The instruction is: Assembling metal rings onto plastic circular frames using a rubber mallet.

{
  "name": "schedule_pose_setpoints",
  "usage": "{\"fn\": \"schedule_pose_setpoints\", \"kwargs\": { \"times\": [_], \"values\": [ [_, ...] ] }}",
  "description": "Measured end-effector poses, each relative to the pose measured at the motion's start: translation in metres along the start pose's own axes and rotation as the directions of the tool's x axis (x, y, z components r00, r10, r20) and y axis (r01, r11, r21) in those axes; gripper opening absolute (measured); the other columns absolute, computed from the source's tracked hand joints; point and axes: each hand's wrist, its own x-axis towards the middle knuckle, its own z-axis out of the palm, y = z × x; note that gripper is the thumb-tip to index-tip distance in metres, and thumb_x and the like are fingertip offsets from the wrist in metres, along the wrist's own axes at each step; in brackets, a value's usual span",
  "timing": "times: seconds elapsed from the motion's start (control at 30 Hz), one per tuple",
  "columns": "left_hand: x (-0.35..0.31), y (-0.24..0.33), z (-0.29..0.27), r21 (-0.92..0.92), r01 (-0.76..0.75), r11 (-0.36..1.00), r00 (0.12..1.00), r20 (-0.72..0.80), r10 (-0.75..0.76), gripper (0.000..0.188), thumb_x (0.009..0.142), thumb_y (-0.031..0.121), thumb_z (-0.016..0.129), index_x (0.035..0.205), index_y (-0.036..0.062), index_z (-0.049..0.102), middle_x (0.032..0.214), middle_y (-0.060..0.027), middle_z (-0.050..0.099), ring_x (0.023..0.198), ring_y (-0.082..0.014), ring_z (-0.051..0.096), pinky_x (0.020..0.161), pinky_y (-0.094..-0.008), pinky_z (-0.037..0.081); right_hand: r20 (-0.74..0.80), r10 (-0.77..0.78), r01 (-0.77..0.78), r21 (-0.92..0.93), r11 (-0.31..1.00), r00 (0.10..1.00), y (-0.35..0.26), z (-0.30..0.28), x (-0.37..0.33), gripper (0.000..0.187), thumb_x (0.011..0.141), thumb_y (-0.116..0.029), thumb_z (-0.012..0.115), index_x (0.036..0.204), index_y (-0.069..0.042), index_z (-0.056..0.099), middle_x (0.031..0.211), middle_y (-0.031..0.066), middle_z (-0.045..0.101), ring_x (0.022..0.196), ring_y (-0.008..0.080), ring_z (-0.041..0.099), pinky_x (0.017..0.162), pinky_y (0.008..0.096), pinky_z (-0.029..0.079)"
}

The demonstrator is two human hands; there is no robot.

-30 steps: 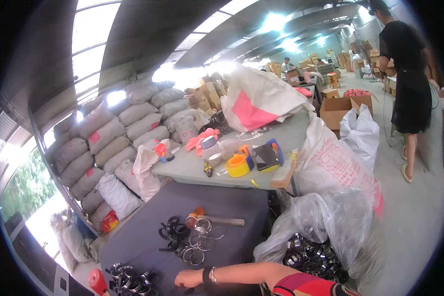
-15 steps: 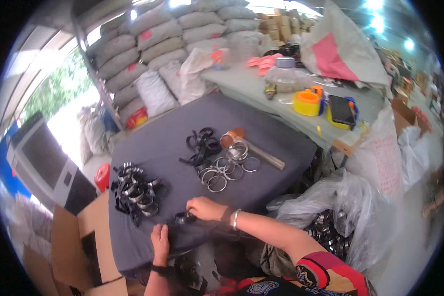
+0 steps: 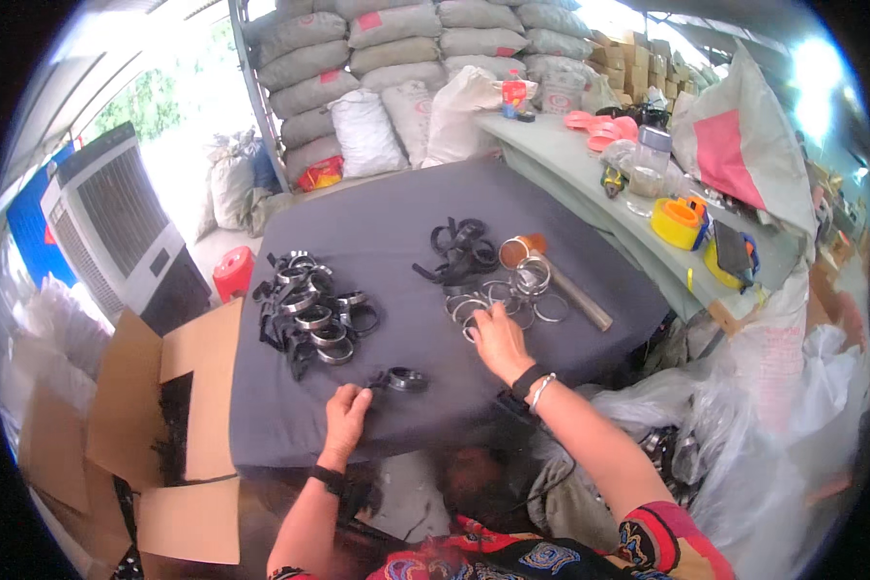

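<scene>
- Starting at the 9 o'clock side, an open cardboard box (image 3: 179, 406) sits beside the desk (image 3: 377, 232), with dark pieces showing inside it.
- Moving right, a heap of finished strapped rings (image 3: 309, 314) lies on the grey cloth at about 10 o'clock from the left hand; judging by its size, a fair share of the work looks done.
- The left hand (image 3: 346, 414) rests on the near edge of the desk, its fingers pinched narrow on the black strap of a ring-and-strap piece (image 3: 401, 380), which lies just at 2 o'clock of that hand.
- The right hand (image 3: 498, 340) lies flat further right, its fingers spread over the loose metal rings (image 3: 512, 295) and touching the nearest ones; whether one is actually gripped I cannot tell.
- At 12 o'clock of the rings, a small pile of black straps (image 3: 462, 253) waits, so rings and straps both remain to be joined; I judge the work to be roughly midway.
- A hammer (image 3: 561, 285) lies at 3 o'clock of the rings, untouched.
- Farthest right, a pale green side desk (image 3: 561, 155) carries yellow tape rolls (image 3: 677, 222) and other clutter.
</scene>
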Motion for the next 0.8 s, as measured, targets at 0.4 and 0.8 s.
{"fn": "schedule_pose_setpoints", "kwargs": {
  "times": [0.4, 0.8],
  "values": [
    [-0.021, 0.042, -0.030, -0.402, 0.270, 0.875, 0.953, 0.237, -0.186, 0.022, 0.088, 0.012, 0.061, 0.071, 0.0058, 0.049, 0.061, 0.0007, 0.052, 0.052, -0.0077, 0.048, 0.050, -0.0242, 0.038, -0.010, -0.223, 0.221, 0.185, 0.958, 0.975, -0.032, -0.005, -0.001, 0.008, 0.082, -0.011, 0.062, 0.084, -0.003, 0.062, 0.081, 0.0125, 0.061, 0.075, 0.0310, 0.061, 0.066, 0.0385, 0.048],
    [-0.106, -0.001, -0.062, -0.397, 0.366, 0.841, 0.906, -0.053, -0.419, 0.034, 0.092, 0.025, 0.056, 0.065, 0.0037, 0.054, 0.060, 0.0005, 0.053, 0.058, -0.0074, 0.048, 0.055, -0.0240, 0.038, 0.046, -0.556, 0.473, 0.471, 0.745, 0.830, -0.080, 0.014, -0.036, 0.008, 0.085, -0.008, 0.062, 0.089, -0.002, 0.061, 0.078, 0.0083, 0.060, 0.073, 0.0232, 0.060, 0.065, 0.0318, 0.050]
  ]
}}
